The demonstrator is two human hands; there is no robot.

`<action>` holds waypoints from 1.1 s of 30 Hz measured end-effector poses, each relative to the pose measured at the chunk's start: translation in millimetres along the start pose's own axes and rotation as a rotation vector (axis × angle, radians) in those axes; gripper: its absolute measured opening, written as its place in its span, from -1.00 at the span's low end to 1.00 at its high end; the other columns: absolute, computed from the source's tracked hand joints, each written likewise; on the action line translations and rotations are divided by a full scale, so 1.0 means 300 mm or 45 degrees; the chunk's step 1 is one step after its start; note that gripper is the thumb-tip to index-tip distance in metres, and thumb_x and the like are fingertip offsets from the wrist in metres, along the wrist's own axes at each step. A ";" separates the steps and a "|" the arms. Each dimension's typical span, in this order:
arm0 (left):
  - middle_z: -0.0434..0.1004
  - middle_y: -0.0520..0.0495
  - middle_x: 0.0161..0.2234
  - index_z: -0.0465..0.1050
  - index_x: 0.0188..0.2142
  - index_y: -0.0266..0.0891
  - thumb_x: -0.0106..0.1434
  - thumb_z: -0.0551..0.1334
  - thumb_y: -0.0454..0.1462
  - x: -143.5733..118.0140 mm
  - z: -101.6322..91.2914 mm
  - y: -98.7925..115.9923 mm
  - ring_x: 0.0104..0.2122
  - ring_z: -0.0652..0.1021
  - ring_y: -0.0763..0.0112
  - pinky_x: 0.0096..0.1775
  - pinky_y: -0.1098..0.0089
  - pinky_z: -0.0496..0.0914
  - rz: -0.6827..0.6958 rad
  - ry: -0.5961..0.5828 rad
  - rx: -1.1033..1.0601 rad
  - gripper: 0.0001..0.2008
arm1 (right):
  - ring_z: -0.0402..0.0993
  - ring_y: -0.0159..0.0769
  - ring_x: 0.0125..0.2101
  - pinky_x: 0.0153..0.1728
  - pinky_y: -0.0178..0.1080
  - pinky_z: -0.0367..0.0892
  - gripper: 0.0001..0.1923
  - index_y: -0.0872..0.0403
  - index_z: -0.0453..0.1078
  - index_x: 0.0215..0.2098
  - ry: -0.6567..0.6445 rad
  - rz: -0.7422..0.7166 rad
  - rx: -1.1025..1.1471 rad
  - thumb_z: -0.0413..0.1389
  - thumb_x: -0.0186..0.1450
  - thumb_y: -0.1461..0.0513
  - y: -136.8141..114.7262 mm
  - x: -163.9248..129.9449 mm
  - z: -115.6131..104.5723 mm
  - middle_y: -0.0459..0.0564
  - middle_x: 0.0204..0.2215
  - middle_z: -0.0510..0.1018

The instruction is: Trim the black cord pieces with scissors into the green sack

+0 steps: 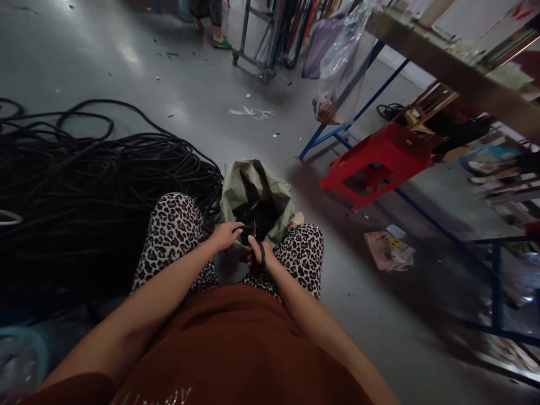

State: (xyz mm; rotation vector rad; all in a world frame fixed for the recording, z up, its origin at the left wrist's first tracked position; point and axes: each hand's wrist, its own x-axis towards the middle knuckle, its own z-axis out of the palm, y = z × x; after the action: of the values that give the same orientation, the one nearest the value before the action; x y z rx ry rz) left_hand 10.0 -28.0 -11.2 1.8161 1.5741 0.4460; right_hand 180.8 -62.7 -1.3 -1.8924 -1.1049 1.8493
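I sit with leopard-print trousers, hands held between my knees over an open green sack (247,185) that holds dark cut pieces. My right hand (260,256) grips black-handled scissors (256,243), blades pointing up toward the sack. My left hand (225,233) pinches the end of a black cord (246,228) right by the scissor blades. A large tangled heap of black cord (93,180) lies on the floor to my left, touching my left knee.
A tipped red plastic stool (379,163) lies right of the sack under a blue-legged table (447,67). Papers (388,250) lie on the grey floor. A wheeled rack (257,50) and another person's feet (215,34) are far back.
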 end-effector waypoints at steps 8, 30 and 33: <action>0.52 -0.07 -0.06 0.46 -0.04 -0.21 0.23 0.05 -0.17 -0.001 0.008 -0.006 -0.04 0.48 0.31 0.02 0.36 0.31 0.035 -0.034 0.013 -0.62 | 0.33 -0.37 -0.80 -0.79 -0.36 0.25 -0.41 0.18 0.29 -0.55 -0.021 -0.014 -0.037 -0.11 0.27 -0.15 0.022 0.004 -0.008 -0.03 -0.75 0.36; 0.55 -0.01 -0.12 0.48 -0.07 -0.15 0.22 0.06 -0.20 0.007 -0.004 -0.006 -0.11 0.50 0.34 -0.04 0.39 0.34 -0.067 -0.071 0.037 -0.65 | 0.23 -0.41 -0.79 -0.76 -0.36 0.16 -0.43 0.14 0.34 -0.57 0.063 -0.072 -0.217 -0.06 0.23 -0.16 0.054 0.012 -0.006 -0.09 -0.78 0.29; 0.55 -0.05 -0.11 0.47 -0.06 -0.19 0.22 0.05 -0.21 0.008 -0.007 -0.002 -0.11 0.50 0.32 -0.05 0.37 0.35 -0.069 -0.097 0.069 -0.64 | 0.24 -0.40 -0.78 -0.75 -0.36 0.16 -0.43 0.13 0.35 -0.58 0.067 -0.073 -0.233 -0.04 0.21 -0.17 0.061 0.017 -0.010 -0.08 -0.78 0.29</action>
State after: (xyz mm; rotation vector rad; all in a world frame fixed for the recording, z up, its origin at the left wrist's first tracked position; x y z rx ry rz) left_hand 8.6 -25.0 -10.6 1.8041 1.5930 0.3085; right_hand 189.1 -70.7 -16.8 -1.9719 -1.3366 1.7095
